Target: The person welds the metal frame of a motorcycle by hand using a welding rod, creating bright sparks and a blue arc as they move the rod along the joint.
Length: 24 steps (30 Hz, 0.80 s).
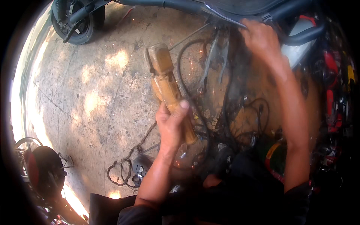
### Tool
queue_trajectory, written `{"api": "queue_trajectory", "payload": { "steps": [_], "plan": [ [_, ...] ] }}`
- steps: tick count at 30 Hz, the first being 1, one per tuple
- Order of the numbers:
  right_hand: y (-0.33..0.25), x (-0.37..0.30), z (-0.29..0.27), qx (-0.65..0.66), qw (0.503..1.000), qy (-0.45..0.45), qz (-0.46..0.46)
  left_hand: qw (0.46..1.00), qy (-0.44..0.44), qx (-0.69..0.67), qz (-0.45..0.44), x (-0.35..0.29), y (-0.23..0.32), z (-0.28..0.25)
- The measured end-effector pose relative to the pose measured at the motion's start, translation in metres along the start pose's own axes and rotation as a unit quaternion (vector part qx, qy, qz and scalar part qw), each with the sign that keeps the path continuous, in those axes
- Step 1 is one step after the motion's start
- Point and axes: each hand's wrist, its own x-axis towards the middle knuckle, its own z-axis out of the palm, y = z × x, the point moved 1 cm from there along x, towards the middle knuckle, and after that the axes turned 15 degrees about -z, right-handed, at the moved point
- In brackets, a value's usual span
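Observation:
My left hand [170,122] is closed around a scuffed tan welding electrode holder [167,88], its blocky head upward and its thumb side facing me. A thin rod [189,36] runs from the head up to the right, toward a dark tubular vehicle frame [180,5]. My right hand [260,39], higher and to the right, has its fingers closed on the end of a thin silvery metal strip [225,17] lying against the frame. Small orange sparks and haze show below the rod's far end. Whether the rod touches the frame, I cannot tell.
Behind the sparks hangs a silvery two-legged metal part [215,56]. A thick black cable [180,62] loops over the stained concrete floor [97,71]. A wheel [80,26] stands at upper left, a round dark object [45,170] at lower left. Red parts [330,101] crowd the right.

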Motion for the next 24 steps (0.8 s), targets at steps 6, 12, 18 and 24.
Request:
{"api": "queue_trajectory", "payload": {
  "steps": [6,12,18,24],
  "plan": [
    [0.001,0.000,0.002,0.002,1.000,0.012,-0.013,0.998,0.043,0.001,-0.034,0.009,-0.006,-0.015],
    [0.001,-0.003,0.002,0.000,1.000,0.014,-0.009,0.948,0.092,0.258,0.161,-0.001,0.012,-0.023],
    [0.001,0.001,0.001,0.017,1.000,0.013,0.000,0.986,0.040,-0.135,-0.090,-0.012,-0.011,0.022],
    [-0.003,-0.001,-0.005,0.023,0.999,-0.024,0.004,0.907,0.130,0.344,0.206,0.014,0.071,-0.062]
  ]
}}
